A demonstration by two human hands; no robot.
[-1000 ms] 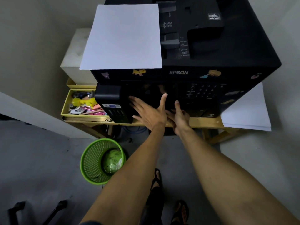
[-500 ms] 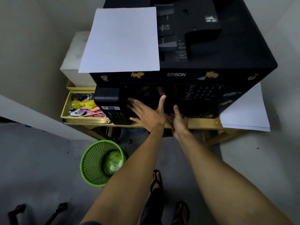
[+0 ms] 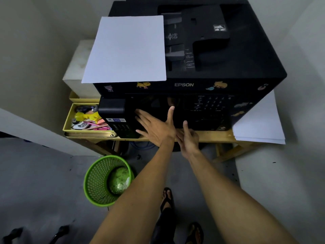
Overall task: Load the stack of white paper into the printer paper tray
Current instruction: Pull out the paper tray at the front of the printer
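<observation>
While both arms are reaching toward the printer front, the scene is reading as follows.
Left hand [image 3: 155, 126]: lying flat with fingers spread wide against the lower front of the black printer [image 3: 246, 55], holding nothing.
Right hand [image 3: 188, 138]: sitting just beside the left one at the tabletop [image 3: 211, 136] edge, thumb pointing up; its fingers are hiding underneath, so I cannot tell their grip.
White paper [image 3: 128, 50]: lying flat on the printer's top, left side.
More paper [image 3: 258, 124]: resting right of the printer.
Green basket [image 3: 98, 182]: standing on the floor below.
</observation>
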